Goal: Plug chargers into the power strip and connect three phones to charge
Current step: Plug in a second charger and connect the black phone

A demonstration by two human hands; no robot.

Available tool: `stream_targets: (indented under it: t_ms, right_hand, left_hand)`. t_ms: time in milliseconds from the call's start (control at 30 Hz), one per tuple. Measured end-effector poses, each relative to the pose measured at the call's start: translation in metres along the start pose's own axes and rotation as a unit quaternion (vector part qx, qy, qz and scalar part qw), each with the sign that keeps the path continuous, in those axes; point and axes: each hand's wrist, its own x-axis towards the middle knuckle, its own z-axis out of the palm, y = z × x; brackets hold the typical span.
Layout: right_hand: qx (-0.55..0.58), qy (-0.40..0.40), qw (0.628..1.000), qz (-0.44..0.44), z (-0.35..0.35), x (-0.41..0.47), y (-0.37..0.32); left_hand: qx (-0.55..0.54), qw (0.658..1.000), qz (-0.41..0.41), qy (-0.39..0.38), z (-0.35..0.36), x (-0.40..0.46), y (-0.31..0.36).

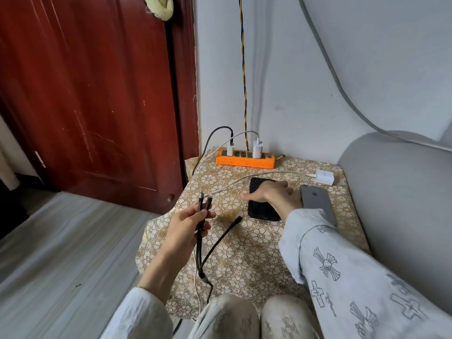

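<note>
Power strip (245, 159), orange, is set at the far edge of the patterned cloth (244, 245), against the wall. Two white chargers (257, 147) are seated in it; a third white charger (324, 176) lies unplugged near the far right corner. Black phone (262, 201) is placed mid-cloth, with the grey phone (317, 201) just to its right; a third phone is not seen. Left hand (186, 226) is closed on black cable ends (204, 203), connector tips up. Right hand (271, 195) is laid flat on the black phone, fingers spread, nothing gripped. Phones are judged rigid, smooth and slippery, best taken by the long edges; cables are limp and should be held at the stiff connector. No brand or writing can be read.
</note>
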Motion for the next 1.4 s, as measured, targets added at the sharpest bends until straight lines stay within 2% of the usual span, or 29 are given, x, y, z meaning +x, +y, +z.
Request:
stream_targets:
  t_ms: [100,200,333,433,567,667,867,1400]
  right_hand:
    - [0.038,-0.015,0.999,0.002,-0.004,0.002,0.0]
    - [0.136,-0.084,0.986,-0.045,-0.015,0.003,0.009]
    - [0.311,-0.205,0.928,-0.019,-0.045,-0.004,0.032]
    - [0.426,-0.213,0.879,0.02,-0.05,-0.006,0.044]
    - [0.579,-0.209,0.788,0.031,-0.043,-0.014,0.044]
    - [0.622,-0.203,0.756,0.019,-0.039,-0.022,0.036]
    - [0.637,-0.227,0.737,-0.005,-0.029,-0.032,0.027]
    - [0.655,-0.226,0.721,0.021,-0.018,-0.039,0.026]
  left_hand:
    - [0.012,1.0,0.001,0.001,-0.004,-0.003,-0.001]
    - [0.028,0.999,0.011,-0.01,-0.007,-0.004,0.0]
    - [0.036,0.999,0.039,-0.014,-0.003,-0.003,-0.002]
    - [0.04,0.997,0.066,0.0,0.009,-0.004,-0.004]
    - [0.079,0.992,0.1,-0.003,0.028,-0.006,0.002]
    - [0.122,0.982,0.144,0.0,0.038,-0.009,0.008]
    - [0.226,0.955,0.191,0.03,0.042,-0.012,0.011]
    - [0.279,0.932,0.227,0.049,0.039,-0.017,0.01]
